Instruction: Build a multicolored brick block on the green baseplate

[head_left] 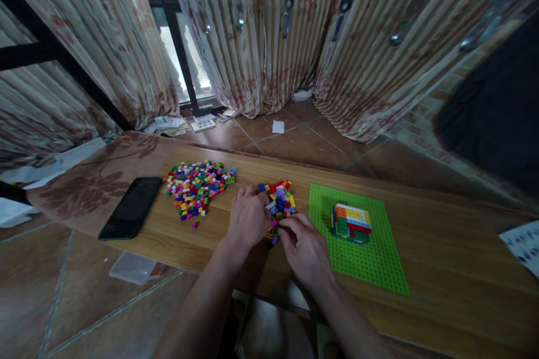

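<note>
A heap of larger toy building bricks (pixel 281 195) in mixed colours lies on the bench, between my two hands. My left hand (pixel 247 217) is at the heap's left side, fingers curled down into the bricks; what they grip is hidden. At the near right edge, my right hand (pixel 308 249) has thumb and forefinger pinched together by the bricks, and anything between them is too small to name. To the right, a green studded baseplate (pixel 357 263) bears a low block of stacked bricks (pixel 352 223) in white, orange, yellow, red, green and blue.
Many small colourful bricks (pixel 194 185) spread over the left part of the wooden bench (pixel 446 258). A black phone (pixel 131 207) lies at its left end. Below is a clear plastic box (pixel 133 267) on the tiled floor. A dark bar with hanging hooks crosses above.
</note>
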Demonstrator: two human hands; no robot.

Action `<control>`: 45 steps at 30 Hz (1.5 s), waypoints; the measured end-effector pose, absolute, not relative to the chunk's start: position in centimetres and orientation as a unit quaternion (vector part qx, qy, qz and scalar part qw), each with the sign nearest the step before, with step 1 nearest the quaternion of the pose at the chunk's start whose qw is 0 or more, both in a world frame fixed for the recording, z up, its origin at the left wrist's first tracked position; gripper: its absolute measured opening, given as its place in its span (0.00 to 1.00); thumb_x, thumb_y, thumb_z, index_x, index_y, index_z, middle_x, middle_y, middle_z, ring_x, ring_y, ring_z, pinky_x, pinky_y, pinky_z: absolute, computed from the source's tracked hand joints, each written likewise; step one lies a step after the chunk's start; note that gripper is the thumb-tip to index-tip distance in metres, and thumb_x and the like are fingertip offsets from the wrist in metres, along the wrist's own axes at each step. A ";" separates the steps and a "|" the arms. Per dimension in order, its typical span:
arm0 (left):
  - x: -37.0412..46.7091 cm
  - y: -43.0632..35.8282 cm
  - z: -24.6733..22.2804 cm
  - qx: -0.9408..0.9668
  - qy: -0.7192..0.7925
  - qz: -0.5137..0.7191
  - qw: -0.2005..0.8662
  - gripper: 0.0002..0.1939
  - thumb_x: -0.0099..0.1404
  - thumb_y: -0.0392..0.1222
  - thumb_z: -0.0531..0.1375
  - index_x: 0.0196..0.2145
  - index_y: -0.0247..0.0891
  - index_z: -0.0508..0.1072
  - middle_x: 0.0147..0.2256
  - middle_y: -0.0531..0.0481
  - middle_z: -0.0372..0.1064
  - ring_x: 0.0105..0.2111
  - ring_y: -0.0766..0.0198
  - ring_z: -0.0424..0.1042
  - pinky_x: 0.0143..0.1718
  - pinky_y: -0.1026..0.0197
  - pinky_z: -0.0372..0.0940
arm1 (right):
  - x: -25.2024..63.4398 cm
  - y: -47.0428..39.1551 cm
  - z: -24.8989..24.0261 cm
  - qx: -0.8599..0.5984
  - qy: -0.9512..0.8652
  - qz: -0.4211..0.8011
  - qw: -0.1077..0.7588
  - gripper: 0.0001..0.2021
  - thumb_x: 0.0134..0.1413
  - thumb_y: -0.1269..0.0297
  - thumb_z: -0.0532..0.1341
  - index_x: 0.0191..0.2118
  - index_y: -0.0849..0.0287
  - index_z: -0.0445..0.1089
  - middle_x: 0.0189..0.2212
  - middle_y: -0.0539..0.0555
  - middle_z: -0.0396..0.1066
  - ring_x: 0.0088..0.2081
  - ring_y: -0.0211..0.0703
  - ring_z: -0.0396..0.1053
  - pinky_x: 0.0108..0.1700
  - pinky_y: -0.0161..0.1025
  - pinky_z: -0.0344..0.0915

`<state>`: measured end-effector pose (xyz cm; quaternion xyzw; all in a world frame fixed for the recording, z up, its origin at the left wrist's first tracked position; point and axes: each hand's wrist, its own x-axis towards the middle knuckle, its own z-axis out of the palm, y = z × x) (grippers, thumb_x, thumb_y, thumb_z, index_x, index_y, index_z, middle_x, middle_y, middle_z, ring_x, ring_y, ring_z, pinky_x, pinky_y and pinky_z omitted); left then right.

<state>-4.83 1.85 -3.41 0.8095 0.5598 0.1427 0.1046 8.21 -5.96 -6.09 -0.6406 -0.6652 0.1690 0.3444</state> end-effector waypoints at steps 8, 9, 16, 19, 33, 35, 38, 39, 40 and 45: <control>-6.1 2.6 -3.6 0.813 0.518 0.232 0.128 0.07 0.58 0.30 0.55 0.32 0.37 0.72 0.40 0.43 0.70 0.44 0.54 0.66 0.49 0.52 0.61 | 8.6 -6.2 -5.3 -0.633 -0.636 0.157 0.413 0.09 0.58 0.70 0.55 0.39 0.55 0.72 0.38 0.54 0.71 0.39 0.42 0.70 0.42 0.38 0.67; -6.3 2.6 -3.4 0.811 0.508 0.256 0.137 0.07 0.59 0.31 0.55 0.33 0.37 0.71 0.40 0.43 0.70 0.44 0.55 0.66 0.49 0.52 0.61 | 8.7 -6.2 -5.1 -0.631 -0.630 0.155 0.425 0.09 0.59 0.70 0.55 0.40 0.56 0.72 0.39 0.54 0.71 0.40 0.42 0.70 0.43 0.38 0.67; -4.9 0.6 -1.8 0.800 0.385 0.279 0.367 0.08 0.67 0.38 0.52 0.37 0.38 0.71 0.32 0.51 0.70 0.33 0.64 0.70 0.36 0.62 0.63 | 9.4 -6.5 -4.5 -0.637 -0.606 0.147 0.454 0.16 0.60 0.67 0.55 0.53 0.57 0.67 0.43 0.56 0.71 0.43 0.44 0.70 0.44 0.40 0.68; -3.6 -0.2 -1.8 0.785 0.330 0.279 0.443 0.10 0.68 0.41 0.52 0.40 0.39 0.72 0.34 0.52 0.72 0.35 0.65 0.71 0.38 0.64 0.63 | 9.8 -6.7 -4.2 -0.638 -0.605 0.151 0.452 0.15 0.60 0.68 0.54 0.51 0.56 0.68 0.42 0.56 0.72 0.42 0.44 0.70 0.44 0.40 0.68; -1.0 -0.2 -2.1 0.739 0.322 0.291 0.515 0.11 0.65 0.45 0.57 0.33 0.35 0.74 0.28 0.52 0.70 0.30 0.67 0.66 0.33 0.66 0.61 | 12.9 -8.8 -3.3 -0.663 -0.589 0.138 0.440 0.09 0.62 0.66 0.55 0.43 0.56 0.72 0.37 0.53 0.75 0.38 0.41 0.72 0.41 0.38 0.66; -0.6 -0.3 -2.1 0.736 0.321 0.292 0.520 0.11 0.65 0.45 0.58 0.34 0.35 0.74 0.29 0.52 0.70 0.30 0.67 0.67 0.34 0.66 0.61 | 13.5 -9.0 -3.2 -0.675 -0.577 0.133 0.440 0.09 0.61 0.65 0.55 0.42 0.56 0.72 0.35 0.52 0.75 0.36 0.41 0.72 0.40 0.37 0.66; -0.1 -0.5 -2.2 0.736 0.316 0.290 0.524 0.11 0.65 0.45 0.57 0.36 0.35 0.74 0.30 0.51 0.71 0.32 0.66 0.68 0.35 0.65 0.62 | 14.4 -9.4 -3.0 -0.683 -0.564 0.133 0.445 0.08 0.60 0.64 0.56 0.40 0.55 0.73 0.34 0.51 0.75 0.34 0.40 0.72 0.39 0.37 0.66; 0.0 -0.6 -2.2 0.739 0.315 0.288 0.522 0.11 0.65 0.45 0.57 0.36 0.35 0.74 0.31 0.51 0.71 0.32 0.66 0.68 0.36 0.64 0.62 | 14.7 -9.5 -2.9 -0.682 -0.562 0.135 0.449 0.08 0.60 0.63 0.57 0.39 0.55 0.74 0.34 0.51 0.75 0.34 0.40 0.72 0.39 0.38 0.66; 0.2 -0.6 -2.3 0.742 0.315 0.285 0.519 0.11 0.65 0.45 0.56 0.36 0.36 0.74 0.30 0.51 0.71 0.32 0.66 0.68 0.35 0.64 0.62 | 15.0 -9.7 -2.8 -0.680 -0.560 0.138 0.453 0.08 0.60 0.63 0.57 0.39 0.55 0.74 0.34 0.52 0.75 0.34 0.40 0.72 0.39 0.38 0.66; 0.9 -0.8 -2.5 0.748 0.333 0.279 0.502 0.10 0.65 0.44 0.56 0.35 0.36 0.74 0.28 0.52 0.70 0.30 0.66 0.67 0.33 0.65 0.61 | 17.9 -10.7 -2.6 -0.681 -0.555 0.155 0.452 0.09 0.58 0.61 0.59 0.39 0.55 0.75 0.35 0.52 0.75 0.35 0.41 0.71 0.39 0.39 0.66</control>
